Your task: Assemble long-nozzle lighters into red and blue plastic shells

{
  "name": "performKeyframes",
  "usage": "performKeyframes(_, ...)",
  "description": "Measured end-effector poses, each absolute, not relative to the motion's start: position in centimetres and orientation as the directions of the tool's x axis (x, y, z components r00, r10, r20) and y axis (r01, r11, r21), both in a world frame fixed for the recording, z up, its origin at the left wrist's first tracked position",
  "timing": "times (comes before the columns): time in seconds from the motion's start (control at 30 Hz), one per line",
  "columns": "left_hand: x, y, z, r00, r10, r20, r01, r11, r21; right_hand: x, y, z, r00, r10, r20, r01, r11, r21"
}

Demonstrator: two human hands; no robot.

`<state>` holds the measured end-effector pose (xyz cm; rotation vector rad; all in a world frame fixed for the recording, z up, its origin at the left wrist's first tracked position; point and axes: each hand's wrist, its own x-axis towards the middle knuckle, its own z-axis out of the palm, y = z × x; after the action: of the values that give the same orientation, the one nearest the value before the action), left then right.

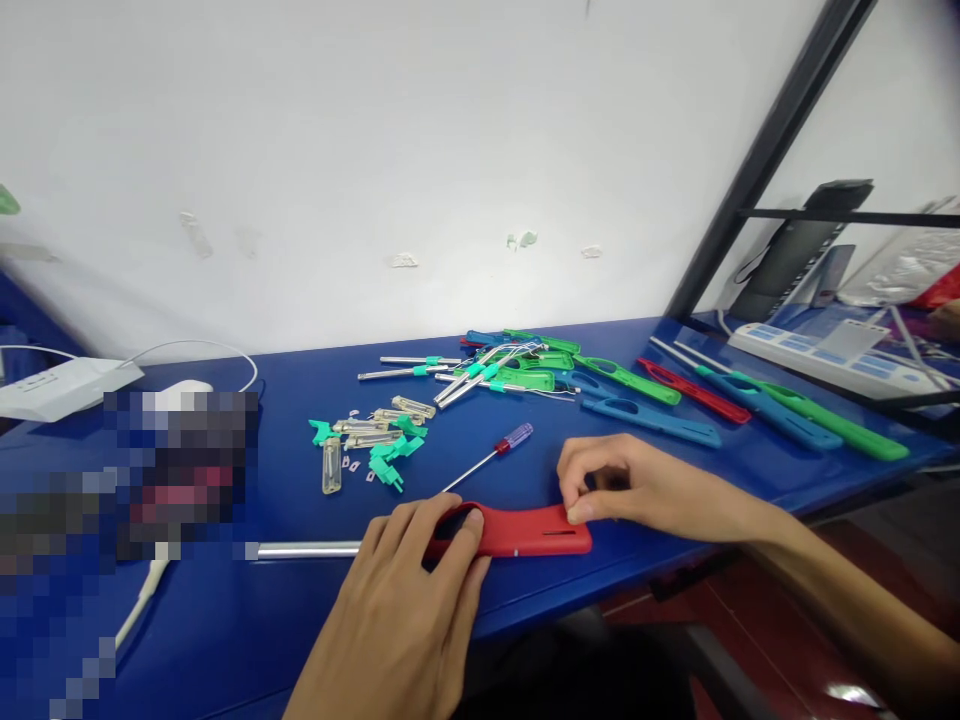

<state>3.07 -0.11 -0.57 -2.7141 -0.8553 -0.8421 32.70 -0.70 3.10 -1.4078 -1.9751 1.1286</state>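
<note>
Blue tabletop (289, 475) under a white wall (420, 150), with a red utility lighter (517, 530) laid lengthwise along the near edge.
From the head view, I see its long axis run left to right, metal tube (307, 550) leftward, handle butt rightward. My left hand (405, 590) covers the middle, gripping the handle around its finger opening. My right hand (630, 490) is at the butt, fingers curled, thumb and forefinger close together; I cannot tell whether they pinch the casing. Just beyond lies a screwdriver (515, 439), its shaft pointing towards my left hand.
</note>
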Motion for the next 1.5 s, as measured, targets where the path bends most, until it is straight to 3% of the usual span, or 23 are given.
performKeyframes(0.2,3.0,-0.1,-0.7,0.672,0.496,0.551,0.575,-0.817,0.034,31.8,-2.1,2.1,-0.267,0.963,0.015,0.537,0.162,-0.828)
performKeyframes(0.5,3.3,-0.1,-0.8,0.644,0.506,0.573,0.559,-0.823,0.1,31.3,-2.4,2.0,-0.179,0.983,0.03,0.548,0.125,-0.827)
performKeyframes(0.77,3.1,-0.1,-1.0,0.651,0.507,0.564,0.547,-0.829,0.115,29.9,-3.6,1.4,-0.015,0.993,0.113,0.651,0.096,-0.753)
performKeyframes(0.9,3.1,-0.1,-1.0,0.638,0.509,0.577,0.548,-0.827,0.124,29.6,-3.6,1.0,0.006,0.99,0.14,0.596,0.109,-0.796)
performKeyframes(1.13,3.1,0.0,-0.8,0.645,0.499,0.579,0.533,-0.836,0.127,29.8,-2.8,1.6,0.002,1.0,0.01,0.573,0.007,-0.819)
performKeyframes(1.5,3.1,0.1,-1.2,0.639,0.484,0.598,0.54,-0.836,0.1,29.4,-2.8,0.7,-0.007,0.995,0.095,0.552,0.083,-0.829)
